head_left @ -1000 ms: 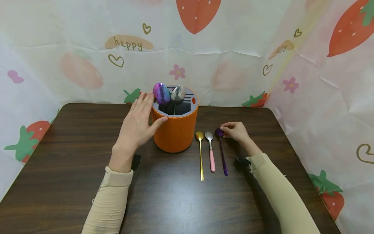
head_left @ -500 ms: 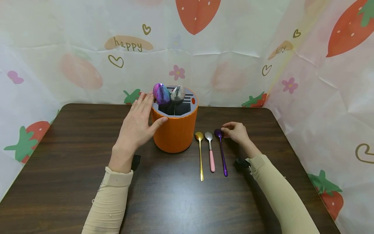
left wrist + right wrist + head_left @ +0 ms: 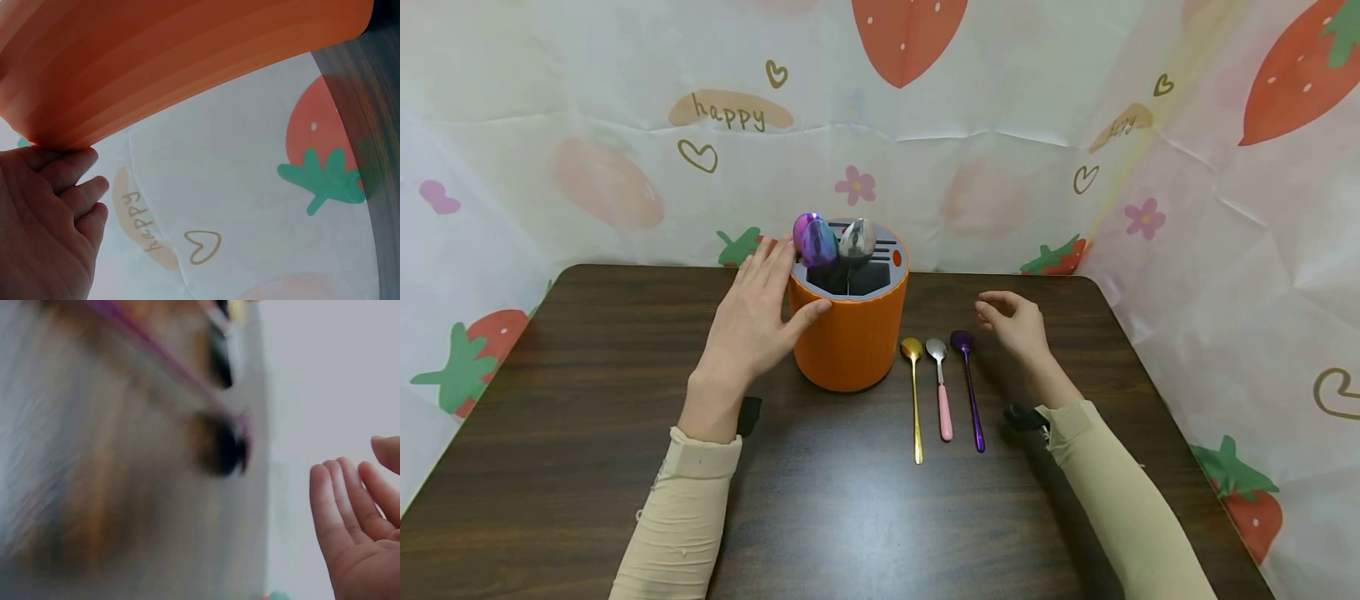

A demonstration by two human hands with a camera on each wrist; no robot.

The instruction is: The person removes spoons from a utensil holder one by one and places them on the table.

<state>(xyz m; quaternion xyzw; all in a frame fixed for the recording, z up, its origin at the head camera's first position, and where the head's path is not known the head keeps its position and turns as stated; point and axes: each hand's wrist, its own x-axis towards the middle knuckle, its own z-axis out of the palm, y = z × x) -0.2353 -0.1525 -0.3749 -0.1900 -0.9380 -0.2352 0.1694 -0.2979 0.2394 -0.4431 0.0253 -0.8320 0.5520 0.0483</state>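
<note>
Three spoons lie side by side on the table: a gold spoon (image 3: 916,400), a spoon with a pink handle (image 3: 944,412) and a purple spoon (image 3: 972,392). My right hand (image 3: 1017,327) hovers just beyond and right of the purple spoon's bowl, fingers loosely bent and holding nothing; in the right wrist view the purple spoon (image 3: 162,353) is blurred and apart from it. With straight fingers my left hand (image 3: 747,312) rests against the left side of an orange cylindrical holder (image 3: 848,346). A purple-blue spoon (image 3: 817,243) and a silver spoon (image 3: 857,240) stand bowl-up in the holder.
The holder's grey top (image 3: 887,250) has slots and a dark opening. All this stands on a dark wooden table (image 3: 820,500). A strawberry-print cloth (image 3: 970,108) hangs behind the table's far edge.
My right hand has let go of the purple spoon's bowl and moved up and slightly right of it. The purple spoon stays on the table. My left hand has not moved.
</note>
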